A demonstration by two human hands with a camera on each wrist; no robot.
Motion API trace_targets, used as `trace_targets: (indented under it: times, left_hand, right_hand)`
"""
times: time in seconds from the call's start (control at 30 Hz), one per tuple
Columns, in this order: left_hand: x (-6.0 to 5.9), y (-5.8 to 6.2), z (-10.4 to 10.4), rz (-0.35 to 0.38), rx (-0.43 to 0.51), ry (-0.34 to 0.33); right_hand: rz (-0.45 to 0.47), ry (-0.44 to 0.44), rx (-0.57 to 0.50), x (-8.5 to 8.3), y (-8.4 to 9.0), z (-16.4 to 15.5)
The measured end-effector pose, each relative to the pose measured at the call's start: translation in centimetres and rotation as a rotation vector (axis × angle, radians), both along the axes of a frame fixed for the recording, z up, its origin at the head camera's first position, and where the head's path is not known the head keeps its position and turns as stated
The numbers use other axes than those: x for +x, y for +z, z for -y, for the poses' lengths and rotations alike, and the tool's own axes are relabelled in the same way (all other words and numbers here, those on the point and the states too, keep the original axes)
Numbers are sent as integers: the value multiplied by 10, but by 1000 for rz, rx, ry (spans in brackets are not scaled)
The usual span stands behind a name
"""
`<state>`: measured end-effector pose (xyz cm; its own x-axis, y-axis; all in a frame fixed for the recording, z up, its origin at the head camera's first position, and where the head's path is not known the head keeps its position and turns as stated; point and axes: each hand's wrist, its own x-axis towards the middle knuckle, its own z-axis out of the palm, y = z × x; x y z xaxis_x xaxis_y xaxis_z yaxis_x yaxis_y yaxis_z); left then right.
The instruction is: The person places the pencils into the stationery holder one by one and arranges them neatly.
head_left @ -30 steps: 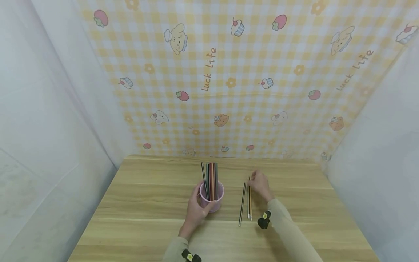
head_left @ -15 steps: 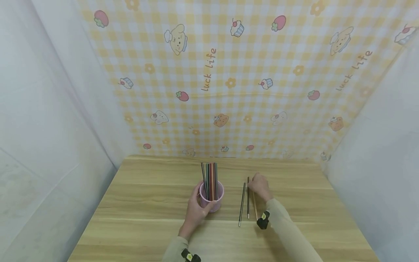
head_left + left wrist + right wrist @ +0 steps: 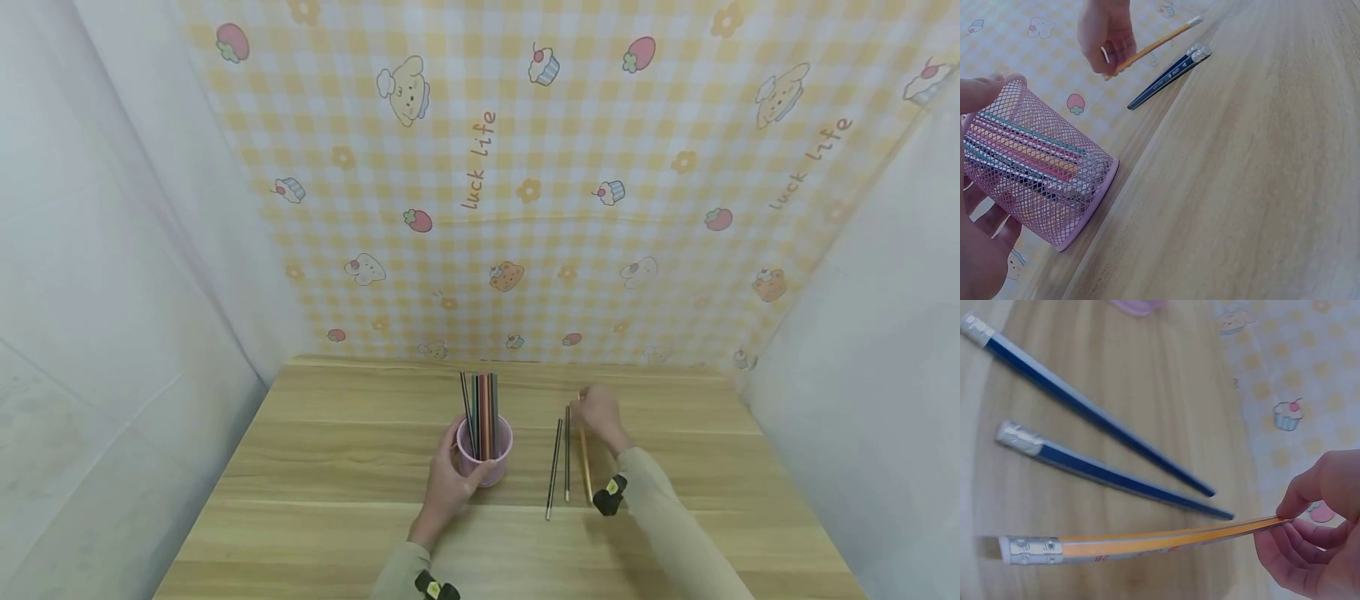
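Observation:
My left hand (image 3: 447,482) grips a pink mesh cup (image 3: 486,454) (image 3: 1041,181) that stands on the wooden table (image 3: 337,467) and holds several coloured pencils (image 3: 481,412). To its right my right hand (image 3: 597,417) (image 3: 1319,534) pinches the tip end of an orange pencil (image 3: 585,471) (image 3: 1147,540) (image 3: 1154,45), lifted slightly off the table. Two dark blue pencils (image 3: 560,462) (image 3: 1097,450) (image 3: 1169,75) lie side by side on the wood just left of it.
A yellow checked cloth (image 3: 525,183) with cartoon prints hangs behind the table. White walls (image 3: 112,275) close in on both sides. Bare wood stretches left of the cup and along the near edge.
The right hand has drawn the orange pencil away from the two blue ones, swinging its eraser end to the right and lifting it. The left hand and cup stay put.

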<state>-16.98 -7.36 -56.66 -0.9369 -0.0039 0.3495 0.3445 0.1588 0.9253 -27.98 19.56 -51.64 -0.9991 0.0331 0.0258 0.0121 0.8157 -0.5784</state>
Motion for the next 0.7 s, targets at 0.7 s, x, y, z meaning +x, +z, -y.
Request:
trace_targets:
  times: [0.7]
  left_hand:
    - [14,32,2,1,-18,-26]
  right_hand:
    - [-255,-9,-208,9,74,18]
